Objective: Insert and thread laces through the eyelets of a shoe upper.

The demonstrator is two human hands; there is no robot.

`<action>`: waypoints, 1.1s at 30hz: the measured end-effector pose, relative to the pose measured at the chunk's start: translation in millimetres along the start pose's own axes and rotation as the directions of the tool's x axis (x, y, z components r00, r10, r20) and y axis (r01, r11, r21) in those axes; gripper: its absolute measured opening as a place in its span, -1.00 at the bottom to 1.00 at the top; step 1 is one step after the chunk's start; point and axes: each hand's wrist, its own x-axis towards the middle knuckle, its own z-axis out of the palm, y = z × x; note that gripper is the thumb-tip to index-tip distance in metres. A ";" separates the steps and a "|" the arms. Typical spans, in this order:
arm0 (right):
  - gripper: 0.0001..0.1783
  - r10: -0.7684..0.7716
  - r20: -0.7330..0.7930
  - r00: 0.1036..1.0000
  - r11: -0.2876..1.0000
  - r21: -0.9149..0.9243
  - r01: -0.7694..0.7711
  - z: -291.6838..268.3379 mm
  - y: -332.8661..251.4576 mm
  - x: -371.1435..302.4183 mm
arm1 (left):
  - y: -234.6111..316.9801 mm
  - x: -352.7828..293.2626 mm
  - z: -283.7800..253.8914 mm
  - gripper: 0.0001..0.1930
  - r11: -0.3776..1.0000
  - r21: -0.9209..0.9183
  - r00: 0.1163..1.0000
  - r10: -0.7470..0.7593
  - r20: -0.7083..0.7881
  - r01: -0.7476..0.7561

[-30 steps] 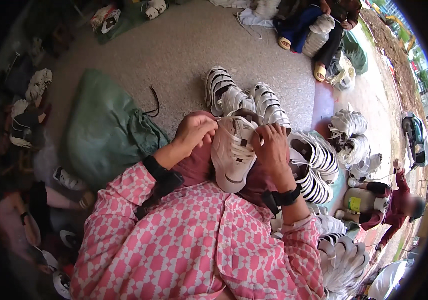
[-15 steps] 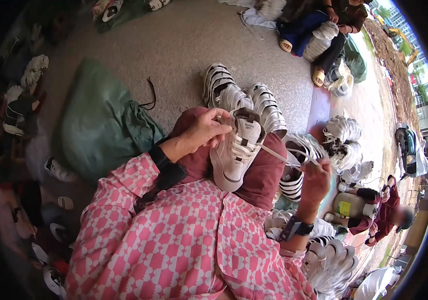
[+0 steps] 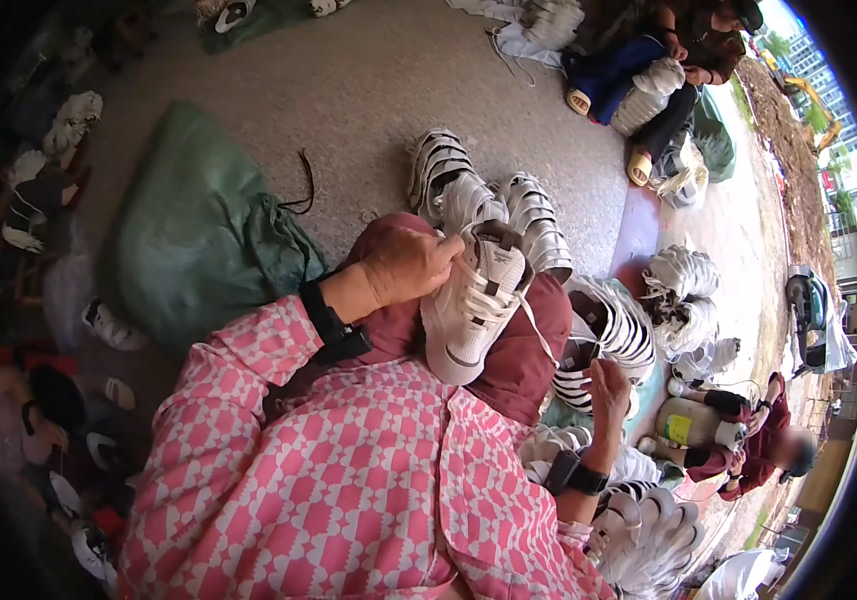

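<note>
A pale sneaker (image 3: pixel 465 325) rests on my lap between my knees, toe toward me, its white lace threaded across the front. At its left upper edge my left hand (image 3: pixel 403 265) is closed in a pinch on the shoelace, close to the eyelets; the fingertips partly hide the grip. The lace's other end (image 3: pixel 540 335) hangs loose down the sneaker's right side over my knee. Off to the right, my right hand (image 3: pixel 606 395) is apart from the sneaker, fingers slightly bent and spread, with no lace visible in them. Behind it are stacked striped shoe uppers (image 3: pixel 620 330).
More nested white uppers (image 3: pixel 538 225) stand on the floor beyond my knees. A green sack (image 3: pixel 198 235) lies to the left. Piles of white shoes (image 3: pixel 683 290) sit at the right. Co-workers sit far right (image 3: pixel 763 450), at the back right (image 3: pixel 683 60) and along the left edge.
My right hand has let go of the lace and moved down slightly; the lace, stretched out before, now droops over the knee. My left fingers have closed in beside the sneaker's opening.
</note>
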 end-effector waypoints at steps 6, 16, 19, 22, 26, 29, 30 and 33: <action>-0.85 -0.239 0.155 0.959 0.970 -0.009 0.243 49.9 -81.2 18.6 | 3.1 14.4 -2.5 -0.91 0.947 0.212 0.969 0.247 -0.008 -0.240; -0.84 -0.638 0.276 0.719 0.719 -0.120 0.684 117.8 -156.5 27.6 | 14.0 17.1 -24.9 -0.85 0.960 0.092 0.940 0.277 -0.201 -0.263; -0.79 -0.528 0.404 0.747 0.807 -0.035 0.589 123.9 -159.6 30.1 | 20.0 14.8 -21.9 -0.89 0.996 -0.024 0.968 0.081 -0.236 -0.089; -0.78 -0.585 0.424 0.692 0.758 -0.017 0.652 128.4 -148.4 38.6 | 29.1 12.3 -7.1 -0.96 0.842 -0.518 0.974 -0.216 -0.072 0.148; -0.77 -0.587 0.407 0.700 0.775 0.031 0.631 134.6 -145.9 39.4 | 42.1 17.3 -23.8 -0.95 0.103 -0.908 0.893 -0.253 0.372 0.407; -0.79 -0.584 0.414 0.698 0.770 0.012 0.638 133.5 -150.1 36.7 | 44.3 23.0 -40.3 -0.90 -0.333 -0.822 0.797 -0.253 0.549 0.461; -0.80 -0.577 0.418 0.702 0.775 0.010 0.632 131.8 -151.2 35.6 | 34.4 23.0 -43.9 -0.86 -0.439 -0.821 0.817 -0.272 0.509 0.365; -0.82 -0.601 0.410 0.686 0.764 0.044 0.644 136.6 -135.4 41.0 | -10.2 12.6 -63.5 -0.78 -0.450 -0.883 0.838 -0.425 0.343 0.133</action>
